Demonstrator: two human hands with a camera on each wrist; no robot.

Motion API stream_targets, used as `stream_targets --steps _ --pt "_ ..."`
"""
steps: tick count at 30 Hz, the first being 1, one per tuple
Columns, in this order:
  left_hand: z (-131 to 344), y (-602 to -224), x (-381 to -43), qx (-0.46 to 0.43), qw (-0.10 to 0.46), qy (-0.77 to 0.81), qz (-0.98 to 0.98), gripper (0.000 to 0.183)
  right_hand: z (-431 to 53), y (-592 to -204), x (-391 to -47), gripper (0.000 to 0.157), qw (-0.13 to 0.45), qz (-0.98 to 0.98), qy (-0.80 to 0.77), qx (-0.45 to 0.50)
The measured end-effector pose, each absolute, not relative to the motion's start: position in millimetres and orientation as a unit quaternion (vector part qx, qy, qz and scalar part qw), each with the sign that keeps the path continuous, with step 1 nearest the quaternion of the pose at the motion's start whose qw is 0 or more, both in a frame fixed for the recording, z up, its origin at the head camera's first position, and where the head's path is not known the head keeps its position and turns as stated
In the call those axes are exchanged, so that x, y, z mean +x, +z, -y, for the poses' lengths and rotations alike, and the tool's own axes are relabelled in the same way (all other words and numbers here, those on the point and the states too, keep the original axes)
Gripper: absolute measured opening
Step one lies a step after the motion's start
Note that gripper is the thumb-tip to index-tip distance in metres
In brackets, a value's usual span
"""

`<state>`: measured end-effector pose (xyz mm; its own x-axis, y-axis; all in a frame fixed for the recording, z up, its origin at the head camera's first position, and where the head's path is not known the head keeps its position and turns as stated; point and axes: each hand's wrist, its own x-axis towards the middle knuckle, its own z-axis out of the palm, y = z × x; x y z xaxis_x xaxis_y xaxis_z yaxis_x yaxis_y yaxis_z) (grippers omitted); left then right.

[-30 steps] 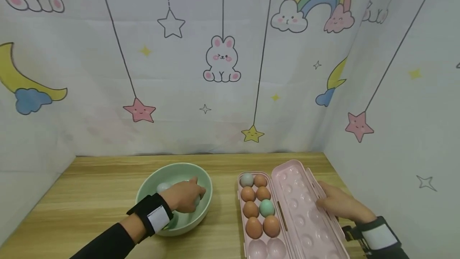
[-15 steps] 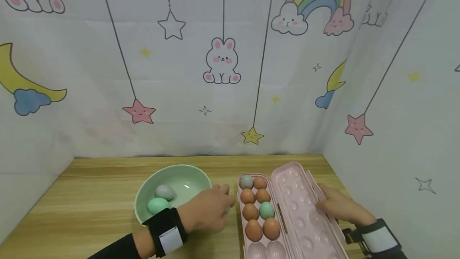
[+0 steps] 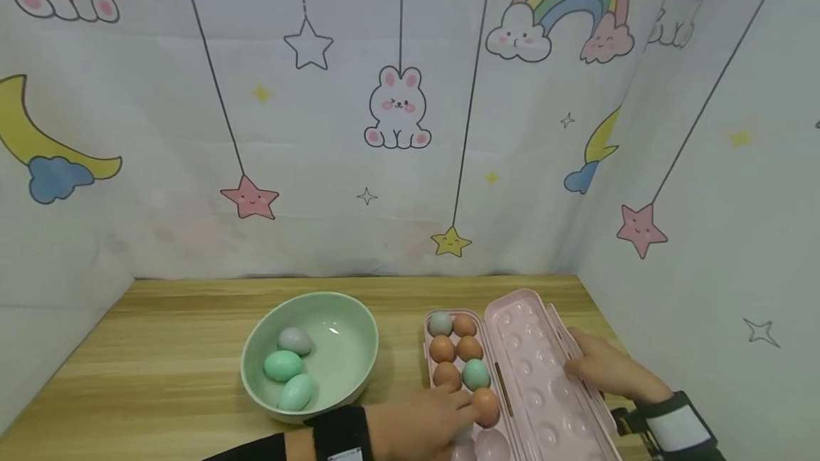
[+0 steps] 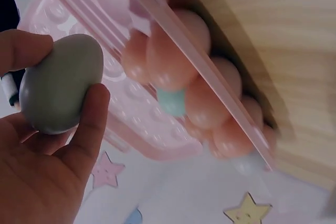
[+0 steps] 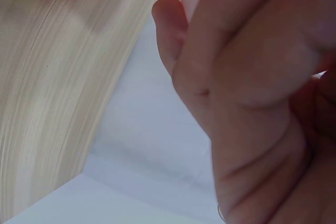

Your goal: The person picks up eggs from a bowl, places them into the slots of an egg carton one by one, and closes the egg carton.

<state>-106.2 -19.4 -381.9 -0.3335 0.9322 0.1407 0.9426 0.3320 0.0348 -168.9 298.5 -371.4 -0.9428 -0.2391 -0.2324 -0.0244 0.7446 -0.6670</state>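
one held egg (image 4: 63,83) looks smooth, oval and grey-green.

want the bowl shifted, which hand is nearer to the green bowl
Left. The left hand, holding an egg over the carton, is right of the green bowl; the right hand is farther right, on the lid.

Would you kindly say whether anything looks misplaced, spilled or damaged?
Nothing stands out: the green bowl stands upright, the visible eggs in the pink carton sit in their cups, and the grey-green egg in the left hand shows no crack.
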Motion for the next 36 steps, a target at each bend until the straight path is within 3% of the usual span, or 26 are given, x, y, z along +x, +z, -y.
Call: stream_targets --steps 3,10,18,25,32,36 --pt "10 -389 -102 -0.594 0.016 -0.047 0.803 0.031 -300 -372 -170 0.063 0.153 -0.923 -0.346 -0.074" --pt "-2 -406 -97 -0.626 0.008 -0.040 0.779 0.019 -302 -374 -169 0.066 0.158 -0.922 -0.344 -0.082" --pt "-2 -419 -104 -0.607 0.074 0.017 0.791 0.013 -305 -373 -169 0.068 0.149 -0.918 -0.345 -0.122" --pt "-2 -422 -107 -0.565 0.026 -0.038 0.824 0.016 -303 -370 -169 0.068 0.151 -0.918 -0.346 -0.118" --pt "-3 -426 -109 -0.571 0.124 0.026 0.811 0.020 -302 -368 -167 0.067 0.157 -0.916 -0.354 -0.102" --pt "-5 -426 -109 -0.563 0.114 0.034 0.818 0.023 -302 -370 -169 0.067 0.154 -0.917 -0.354 -0.098"
